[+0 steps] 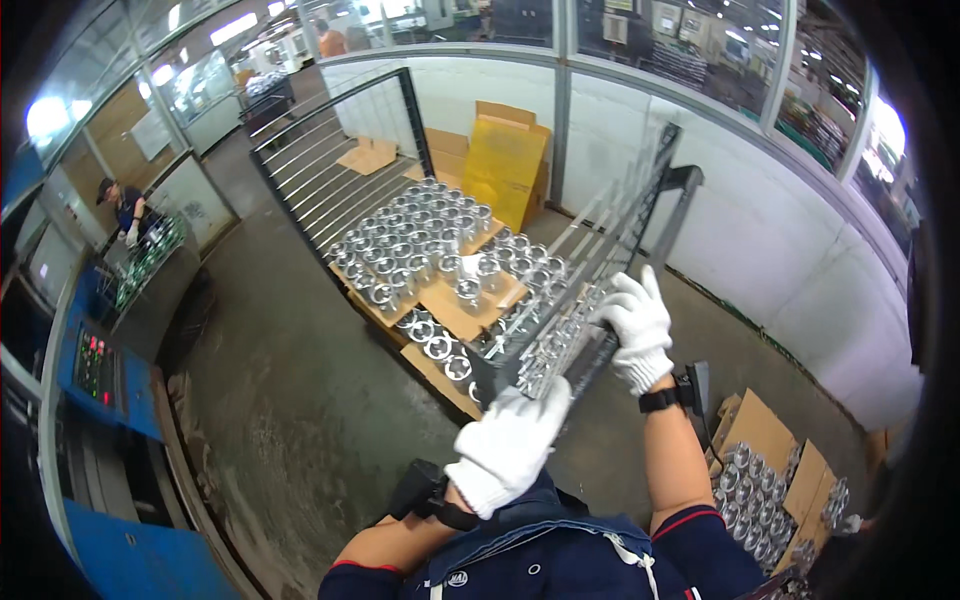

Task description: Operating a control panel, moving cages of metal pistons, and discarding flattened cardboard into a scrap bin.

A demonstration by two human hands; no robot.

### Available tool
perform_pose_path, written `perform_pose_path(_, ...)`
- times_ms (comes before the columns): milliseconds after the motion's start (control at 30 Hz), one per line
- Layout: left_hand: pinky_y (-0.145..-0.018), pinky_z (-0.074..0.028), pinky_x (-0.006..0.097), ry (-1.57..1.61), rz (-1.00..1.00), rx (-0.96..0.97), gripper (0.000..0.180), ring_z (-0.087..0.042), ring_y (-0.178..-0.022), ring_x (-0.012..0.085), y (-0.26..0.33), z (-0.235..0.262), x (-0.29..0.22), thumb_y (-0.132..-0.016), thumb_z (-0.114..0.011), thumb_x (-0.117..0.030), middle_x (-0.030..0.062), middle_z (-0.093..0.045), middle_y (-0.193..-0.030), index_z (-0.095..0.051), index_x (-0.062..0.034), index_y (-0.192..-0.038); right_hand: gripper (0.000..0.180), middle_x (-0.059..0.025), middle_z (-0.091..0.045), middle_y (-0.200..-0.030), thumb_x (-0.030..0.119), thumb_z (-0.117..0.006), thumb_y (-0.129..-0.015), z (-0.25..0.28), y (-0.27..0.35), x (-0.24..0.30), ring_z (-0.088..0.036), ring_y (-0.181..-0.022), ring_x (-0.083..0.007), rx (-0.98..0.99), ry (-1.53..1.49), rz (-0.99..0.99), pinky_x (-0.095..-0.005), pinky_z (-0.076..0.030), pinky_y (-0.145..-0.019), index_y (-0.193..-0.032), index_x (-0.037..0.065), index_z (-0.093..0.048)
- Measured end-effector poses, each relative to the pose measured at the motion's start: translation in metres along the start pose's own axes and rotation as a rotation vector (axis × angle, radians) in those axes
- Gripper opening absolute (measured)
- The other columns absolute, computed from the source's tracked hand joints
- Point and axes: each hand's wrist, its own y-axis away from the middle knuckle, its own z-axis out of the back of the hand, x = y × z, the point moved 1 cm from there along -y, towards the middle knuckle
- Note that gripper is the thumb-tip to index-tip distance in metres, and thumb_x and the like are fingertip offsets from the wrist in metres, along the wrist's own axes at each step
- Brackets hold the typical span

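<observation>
Both my hands wear white knit gloves. My left hand is closed on the near end of a black barred metal panel, which is blurred and leans at the right side of a loaded cart. My right hand lies further along the same panel, gripping its edge, one finger sticking up; its inner fingers are partly hidden. Behind the panel, shiny metal cups stand in close rows on brown cardboard sheets. More silver rings or cups show in a layer below.
A second barred panel stands upright at the cart's far left. Yellow cardboard leans near the white wall. More metal parts lie on cardboard at lower right. A blue machine stands left; a co-worker is beyond it.
</observation>
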Motion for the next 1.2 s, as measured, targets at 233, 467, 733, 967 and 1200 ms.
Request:
perform_pose_path(233, -0.084, -0.053, 0.034, -0.017, -0.13, -0.129, 0.073, -0.062, -0.085, 0.023, 0.017, 0.024, -0.012, -0.069, -0.074, -0.016, 0.0047, -0.057, -0.087, -0.05, -0.0024, -0.137, 0.015, -0.0017, -0.066, -0.082, 0.012, -0.074, -0.063, 0.027, -0.006, 0.026, -0.062, -0.112, -0.0304, -0.112, 0.014, -0.046, -0.0624, -0.035, -0.112, -0.074, 0.017, -0.065)
perform_pose_path(467, -0.097, -0.049, 0.039, 0.303, -0.263, -0.053, 0.066, -0.058, -0.109, 0.0313, 0.034, 0.074, 0.02, -0.077, -0.072, -0.016, 0.0106, -0.057, -0.113, -0.048, -0.0053, -0.137, 0.016, -0.0118, -0.067, -0.109, 0.024, -0.074, -0.076, 0.033, -0.01, 0.041, -0.051, -0.131, -0.0403, -0.017, 0.164, -0.091, -0.0537, -0.04, -0.112, -0.086, 0.013, -0.068)
perform_pose_path(733, -0.096, -0.052, 0.038, 0.554, -0.078, 0.141, 0.034, -0.064, -0.11, 0.0332, 0.108, 0.109, 0.181, -0.089, -0.071, -0.02, 0.0173, -0.069, -0.114, -0.067, -0.0009, -0.117, 0.047, -0.0176, -0.051, -0.146, -0.006, -0.066, -0.078, 0.067, 0.01, 0.101, -0.046, -0.138, -0.0318, -0.185, -0.322, -0.982, -0.0375, -0.044, -0.11, -0.12, 0.014, -0.069)
perform_pose_path(967, -0.099, -0.05, 0.036, 0.605, 0.248, 0.241, 0.032, -0.064, -0.111, 0.0283, 0.197, 0.141, 0.398, -0.095, -0.066, -0.012, 0.0161, -0.066, -0.122, -0.064, 0.0, -0.124, 0.061, -0.0171, -0.057, -0.138, 0.035, -0.063, -0.096, 0.047, 0.014, 0.205, -0.055, -0.127, -0.0275, -0.468, -0.704, -1.351, -0.0352, -0.042, -0.109, -0.144, 0.003, -0.046)
perform_pose_path(1200, -0.093, -0.052, 0.037, 0.365, -0.169, 0.491, 0.037, -0.066, -0.106, 0.0284, 0.206, -0.022, 0.632, -0.095, -0.068, -0.022, 0.0145, -0.067, -0.124, -0.065, -0.0029, -0.127, 0.064, -0.0123, -0.061, -0.136, 0.029, -0.071, -0.086, 0.041, -0.018, 0.268, -0.056, -0.127, -0.0279, -0.479, 0.239, -1.506, -0.0353, -0.043, -0.106, -0.144, 0.015, -0.05)
